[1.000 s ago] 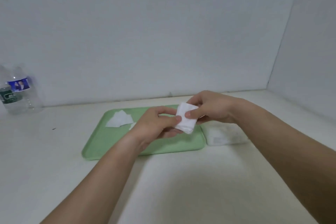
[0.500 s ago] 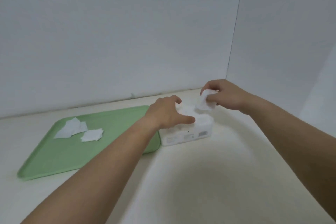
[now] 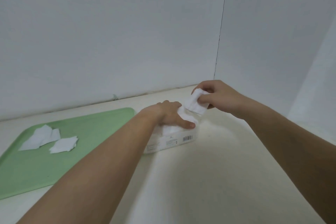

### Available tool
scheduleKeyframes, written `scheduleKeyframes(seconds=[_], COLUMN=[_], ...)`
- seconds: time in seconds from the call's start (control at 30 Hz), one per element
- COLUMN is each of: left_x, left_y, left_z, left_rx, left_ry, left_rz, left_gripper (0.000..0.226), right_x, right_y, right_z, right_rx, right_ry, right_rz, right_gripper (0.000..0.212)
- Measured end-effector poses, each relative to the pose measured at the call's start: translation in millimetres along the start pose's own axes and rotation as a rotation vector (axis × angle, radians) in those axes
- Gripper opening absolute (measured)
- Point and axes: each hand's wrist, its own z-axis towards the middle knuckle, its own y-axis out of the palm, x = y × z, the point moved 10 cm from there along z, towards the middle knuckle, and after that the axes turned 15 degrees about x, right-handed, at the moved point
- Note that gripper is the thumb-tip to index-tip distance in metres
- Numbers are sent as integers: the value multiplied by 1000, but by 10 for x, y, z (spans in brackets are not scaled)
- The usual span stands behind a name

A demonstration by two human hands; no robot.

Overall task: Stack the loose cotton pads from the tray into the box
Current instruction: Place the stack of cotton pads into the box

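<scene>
The right hand [image 3: 218, 98] is pinching some pads [image 3: 195, 104] over the box [image 3: 174, 139], the flat left hand [image 3: 170, 114] is steadying it; lowering them level seems best.

You get no legible text here: the only markings sit on the near side of the box [image 3: 157, 147], a black barcode [image 3: 187, 138] toward its right end and, left of it, a few lines of small grey print [image 3: 171, 142], all too blurred for you to read.
</scene>
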Motion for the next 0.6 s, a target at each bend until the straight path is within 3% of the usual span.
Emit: scheduleKeyframes(seconds=[0.1, 0.23, 0.4, 0.6], left_x=[29, 167, 286, 210], left_y=[-48, -52, -46, -78], left_z=[3, 9, 70, 146], left_rx=[-6, -3, 13, 163], left_ry=[25, 64, 114, 99], left_rz=[-33, -5, 35, -4], left_gripper=[90, 65, 75, 41], right_x=[38, 73, 52, -108], right_y=[-20, -42, -58, -7], right_z=[11, 24, 17, -79], right_rx=[-6, 0, 2, 2], right_ry=[21, 21, 10, -127], right_rz=[30, 29, 46, 27], right_gripper=[21, 21, 22, 23])
